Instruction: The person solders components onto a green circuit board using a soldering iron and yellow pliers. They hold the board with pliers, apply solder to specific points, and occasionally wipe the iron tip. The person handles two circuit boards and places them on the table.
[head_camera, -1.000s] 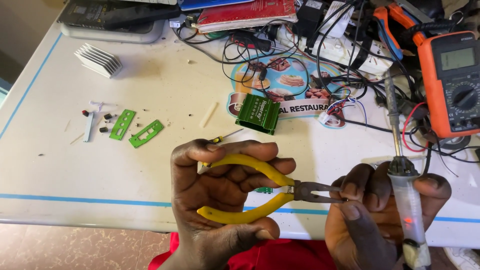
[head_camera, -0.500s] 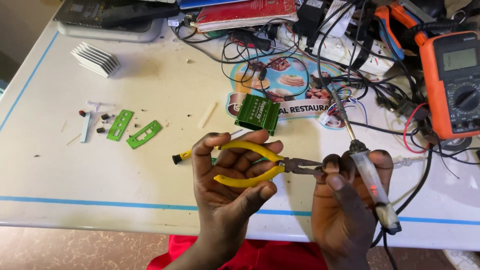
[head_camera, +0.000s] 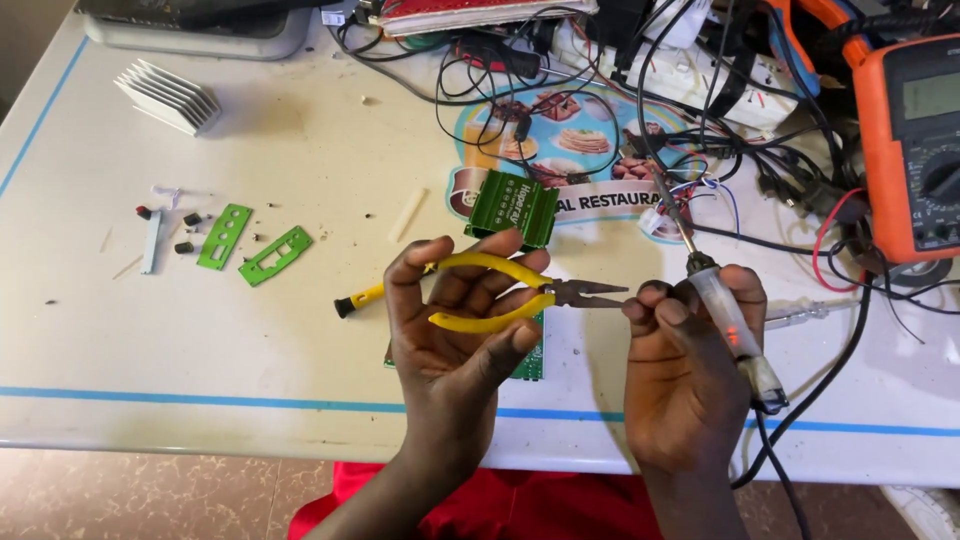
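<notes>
My left hand (head_camera: 455, 320) grips yellow-handled pliers (head_camera: 520, 292), jaws pointing right toward my right hand. My right hand (head_camera: 685, 370) holds a clear-handled soldering iron (head_camera: 722, 318), with its metal tip angled up and away over the cables; thumb and forefinger pinch together close to the plier jaws, and anything between them is too small to see. Under my left hand lies a green circuit board (head_camera: 532, 360), mostly hidden. A green finned metal case (head_camera: 514, 208) rests on the table just beyond the pliers.
Two green plates (head_camera: 250, 245), small screws and a white strip lie at the left. A finned heat sink (head_camera: 168, 95) sits far left, an orange multimeter (head_camera: 915, 140) at the right, tangled cables (head_camera: 720, 90) across the back. A small screwdriver (head_camera: 360, 300) lies beside my left hand.
Both hands have lifted away from me over the table. My left hand's fingers have loosened on the plier handles. The soldering iron has swung more upright, tip pointing away.
</notes>
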